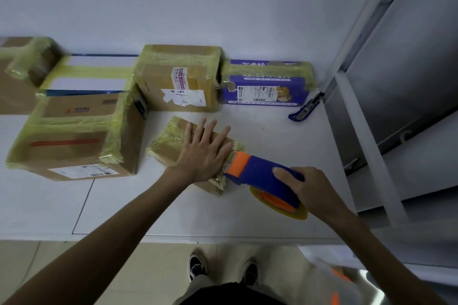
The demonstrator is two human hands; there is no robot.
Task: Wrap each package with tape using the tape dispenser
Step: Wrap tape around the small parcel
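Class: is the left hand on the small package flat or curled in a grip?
Flat: the left hand lies with straight, spread fingers on top of the small package.

left hand (203, 153) flat on small taped package (171, 146), right hand (307, 188) gripping tape dispenser (262, 176) at its edge

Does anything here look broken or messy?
Yes, a little. The purple box has a torn patch on its front near the left corner, showing brown underneath. The white label on the cardboard box beside it is partly ripped away. The yellowish tape on the small package under the left hand is wrinkled.
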